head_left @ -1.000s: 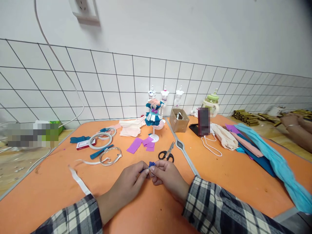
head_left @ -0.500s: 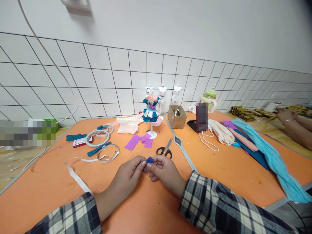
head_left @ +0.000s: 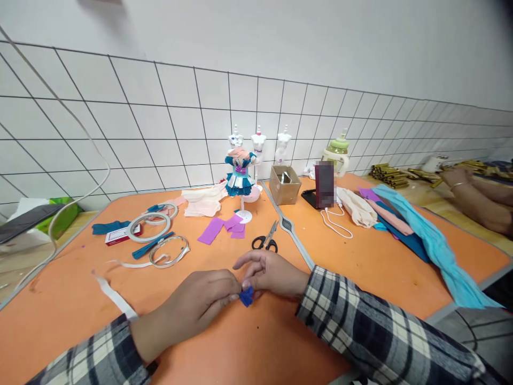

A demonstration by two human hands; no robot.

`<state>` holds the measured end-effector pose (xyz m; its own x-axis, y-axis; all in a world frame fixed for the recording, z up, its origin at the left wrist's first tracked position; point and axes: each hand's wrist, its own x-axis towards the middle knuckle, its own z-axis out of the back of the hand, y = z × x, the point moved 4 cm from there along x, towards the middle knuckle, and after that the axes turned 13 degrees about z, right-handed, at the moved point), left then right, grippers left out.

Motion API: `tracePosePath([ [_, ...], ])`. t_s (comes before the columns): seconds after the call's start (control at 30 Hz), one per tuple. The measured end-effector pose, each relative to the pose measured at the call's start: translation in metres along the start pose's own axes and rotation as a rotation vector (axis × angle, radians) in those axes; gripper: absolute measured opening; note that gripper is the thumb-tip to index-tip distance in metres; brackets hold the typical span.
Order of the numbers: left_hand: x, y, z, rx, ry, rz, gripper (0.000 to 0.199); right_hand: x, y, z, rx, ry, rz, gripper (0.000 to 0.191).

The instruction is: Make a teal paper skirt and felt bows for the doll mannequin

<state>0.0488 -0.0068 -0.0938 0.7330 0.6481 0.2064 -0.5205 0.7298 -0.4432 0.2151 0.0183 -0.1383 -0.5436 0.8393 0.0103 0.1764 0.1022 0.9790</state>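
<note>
Low over the front of the orange table, a small, crinkled dark-blue piece (head_left: 246, 296), crepe paper by its look, is between my hands. My left hand (head_left: 204, 299) pinches its left edge between thumb and fingers. From the right, my right hand (head_left: 269, 274) has its thumb against the top of the piece, its index finger stretched out above; the other fingers are partly hidden. Just beyond the right hand lie scissors (head_left: 266, 239) with black handles, blades pointing away. Purple paper pieces (head_left: 211, 231) rest farther back.
A miniature dress form in a teal-and-white dress (head_left: 239, 174) stands behind, near a cardboard box (head_left: 285, 185). Tape rolls (head_left: 149, 227) lie at left, beside a white strip (head_left: 114, 295). At right are a propped phone (head_left: 324, 185), a turquoise strip (head_left: 433, 235) and another person's arm (head_left: 476, 195).
Both hands have come nearer to me with the blue piece, which now hangs lower below the fingers. My right index finger has straightened. The whole view has shifted slightly.
</note>
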Motion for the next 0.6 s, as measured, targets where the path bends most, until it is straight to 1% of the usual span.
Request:
tracePosePath([
  [0.07,0.0,0.003,-0.005,0.041,0.082,-0.003,0.026,0.001,0.002,0.004,-0.11,0.034,0.079,0.041],
  [0.17,0.002,0.006,-0.011,0.06,0.175,0.035,0.027,0.001,0.005,0.003,-0.289,0.084,0.174,0.028],
  [0.23,0.003,0.004,-0.013,0.045,0.216,0.064,0.028,-0.001,0.008,-0.001,-0.435,0.109,0.225,0.022],
  [0.3,0.004,0.002,-0.014,0.037,0.237,0.095,0.029,-0.004,0.014,-0.005,-0.625,0.114,0.315,0.019],
  [0.37,0.004,0.001,-0.014,0.061,0.226,0.127,0.031,-0.008,0.022,-0.01,-0.844,0.094,0.44,0.015],
  [0.43,0.004,0.002,-0.015,0.106,0.189,0.154,0.031,-0.011,0.028,-0.015,-1.01,0.068,0.523,0.015],
  [0.5,0.004,0.004,-0.015,0.134,0.14,0.184,0.03,-0.013,0.031,-0.017,-1.078,0.046,0.556,0.024],
  [0.6,0.003,0.009,-0.016,0.146,0.074,0.268,0.029,-0.015,0.033,-0.019,-1.107,0.002,0.597,0.039],
])
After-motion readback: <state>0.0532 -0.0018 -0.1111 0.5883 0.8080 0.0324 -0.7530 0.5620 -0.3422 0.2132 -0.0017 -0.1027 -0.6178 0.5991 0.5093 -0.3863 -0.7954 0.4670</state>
